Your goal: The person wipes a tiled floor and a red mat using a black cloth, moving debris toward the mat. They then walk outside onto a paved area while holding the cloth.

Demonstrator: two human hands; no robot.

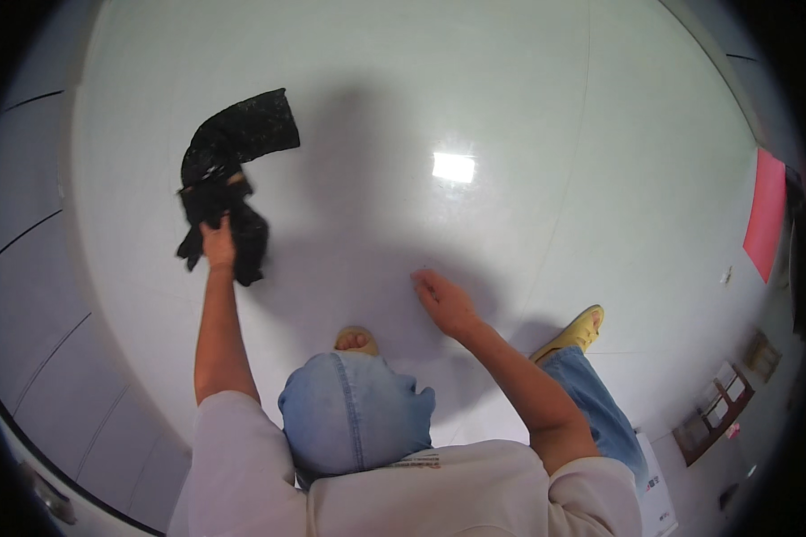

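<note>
My left hand [219, 245] grips the bunched near end of a black cloth garment [242, 131], on the left side of the view. Beyond the hand, its far part lies spread on the pale, glossy floor [403, 221] as a bent, flat tube, like a leg or sleeve, with small light specks. Folds hang on both sides of my fingers, and a small tan patch shows near the middle. Which kind of garment it is I cannot tell. Empty, my right hand [444, 302] hovers over the floor, with loosely bent fingers and a gap by the thumb.
Below are my yellow slippers [356, 339] and jeans legs [349, 409], spread apart. Panelled surfaces [33, 201] edge the floor on the left. To the right are a pink-red sheet [764, 215], a brown wooden frame [715, 413] and a white box [657, 486] bearing writing.
</note>
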